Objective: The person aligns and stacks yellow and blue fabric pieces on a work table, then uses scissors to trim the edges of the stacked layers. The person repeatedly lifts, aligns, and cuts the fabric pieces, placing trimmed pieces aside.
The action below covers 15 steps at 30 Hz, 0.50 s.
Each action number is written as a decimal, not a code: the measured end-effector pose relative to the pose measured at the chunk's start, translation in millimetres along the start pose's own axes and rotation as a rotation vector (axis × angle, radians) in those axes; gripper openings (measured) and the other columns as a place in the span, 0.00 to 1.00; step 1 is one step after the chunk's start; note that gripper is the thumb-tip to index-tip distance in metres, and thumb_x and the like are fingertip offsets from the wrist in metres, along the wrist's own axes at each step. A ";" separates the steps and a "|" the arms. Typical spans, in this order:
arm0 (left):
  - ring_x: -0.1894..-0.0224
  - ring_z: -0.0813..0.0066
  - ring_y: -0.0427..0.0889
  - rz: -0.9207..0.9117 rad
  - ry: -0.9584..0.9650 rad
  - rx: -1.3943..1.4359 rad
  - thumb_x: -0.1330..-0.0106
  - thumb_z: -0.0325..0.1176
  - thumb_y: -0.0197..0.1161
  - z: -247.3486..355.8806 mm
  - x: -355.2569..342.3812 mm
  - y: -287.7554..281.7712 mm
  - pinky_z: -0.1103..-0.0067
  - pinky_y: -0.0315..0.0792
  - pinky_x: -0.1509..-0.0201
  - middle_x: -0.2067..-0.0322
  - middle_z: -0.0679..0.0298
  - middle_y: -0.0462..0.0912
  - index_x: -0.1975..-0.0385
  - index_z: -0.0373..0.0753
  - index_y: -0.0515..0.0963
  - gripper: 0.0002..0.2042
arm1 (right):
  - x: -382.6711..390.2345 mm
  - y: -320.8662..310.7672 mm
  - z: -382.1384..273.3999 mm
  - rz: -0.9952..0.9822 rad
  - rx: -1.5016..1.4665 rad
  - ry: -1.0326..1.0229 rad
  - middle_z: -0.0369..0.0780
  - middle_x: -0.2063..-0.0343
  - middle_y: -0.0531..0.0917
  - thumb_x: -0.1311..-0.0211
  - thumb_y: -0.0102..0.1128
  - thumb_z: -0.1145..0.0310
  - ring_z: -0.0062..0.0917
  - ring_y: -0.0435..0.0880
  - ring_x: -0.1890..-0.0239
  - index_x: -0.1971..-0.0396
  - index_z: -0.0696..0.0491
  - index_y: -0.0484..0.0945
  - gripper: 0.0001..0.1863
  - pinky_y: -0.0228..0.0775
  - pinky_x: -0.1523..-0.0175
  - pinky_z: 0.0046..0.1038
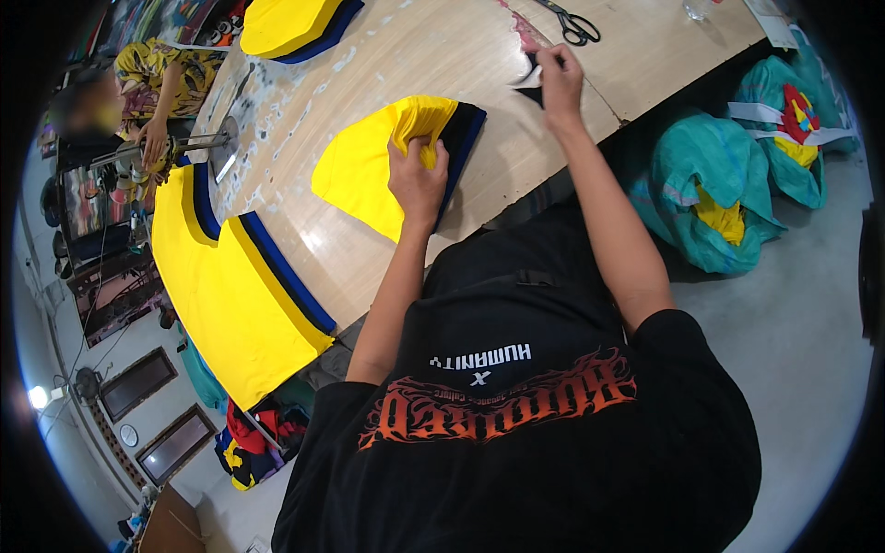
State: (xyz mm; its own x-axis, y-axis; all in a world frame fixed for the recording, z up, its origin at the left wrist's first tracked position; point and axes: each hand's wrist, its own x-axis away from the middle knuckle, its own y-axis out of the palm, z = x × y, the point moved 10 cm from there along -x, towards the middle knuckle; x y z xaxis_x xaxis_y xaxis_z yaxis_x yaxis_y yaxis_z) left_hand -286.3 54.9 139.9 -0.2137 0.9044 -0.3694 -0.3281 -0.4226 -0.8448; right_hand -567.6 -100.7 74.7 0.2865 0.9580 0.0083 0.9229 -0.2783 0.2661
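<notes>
A curved stack of yellow fabric pieces [355, 170] over dark navy pieces [461, 147] lies on the wooden table [286, 161]. My left hand [417, 180] has its fingers bent around the yellow layers, which are bunched and lifted near the stack's edge. My right hand [560, 83] is raised to the upper right of the stack, fingers pinched by small, blurred black bits [528, 95]; what exactly it holds is unclear. Beyond it lie a pinkish smudge or scrap [521, 28] and black scissors [579, 28].
A larger yellow-and-navy stack [235, 313] lines the table's left edge, another [286, 28] sits at the top. A co-worker's hand [152, 138] touches a metal tool [217, 138] at left. Teal sacks [701, 157] of fabric stand right of the table; a clear container [696, 9] is at top right.
</notes>
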 end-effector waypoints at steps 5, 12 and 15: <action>0.29 0.46 0.74 -0.005 0.225 -0.164 0.34 0.43 0.77 33.6 4.8 6.4 0.62 0.76 0.31 0.29 0.49 0.73 0.56 0.39 0.86 0.15 | 4.3 -37.4 -27.1 -0.075 0.242 0.030 0.31 0.72 0.75 0.31 0.63 0.70 0.14 0.71 0.68 0.68 0.52 0.75 0.06 0.66 0.62 0.23; 0.34 0.42 0.77 -0.092 0.142 -0.109 0.30 0.41 0.75 19.7 -3.0 7.6 0.59 0.76 0.33 0.34 0.46 0.75 0.51 0.39 0.84 0.16 | 85.1 -21.3 67.9 -0.264 0.333 0.283 0.41 0.69 0.83 0.36 0.68 0.68 0.28 0.83 0.66 0.59 0.52 0.81 0.09 0.76 0.57 0.32; 0.40 0.40 0.82 -0.134 0.029 -0.087 0.29 0.44 0.74 6.6 -7.1 5.3 0.56 0.78 0.39 0.43 0.45 0.79 0.51 0.39 0.83 0.17 | 122.4 19.0 79.0 -0.521 0.351 0.356 0.40 0.72 0.83 0.35 0.67 0.68 0.27 0.84 0.67 0.58 0.51 0.82 0.08 0.76 0.58 0.33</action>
State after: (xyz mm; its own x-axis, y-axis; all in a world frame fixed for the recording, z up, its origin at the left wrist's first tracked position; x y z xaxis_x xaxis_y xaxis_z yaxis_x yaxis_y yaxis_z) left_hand -292.5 45.9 140.6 -0.1466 0.9543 -0.2606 -0.2705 -0.2920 -0.9174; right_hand -494.8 5.8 4.7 -0.2591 0.9201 0.2939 0.9622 0.2723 -0.0042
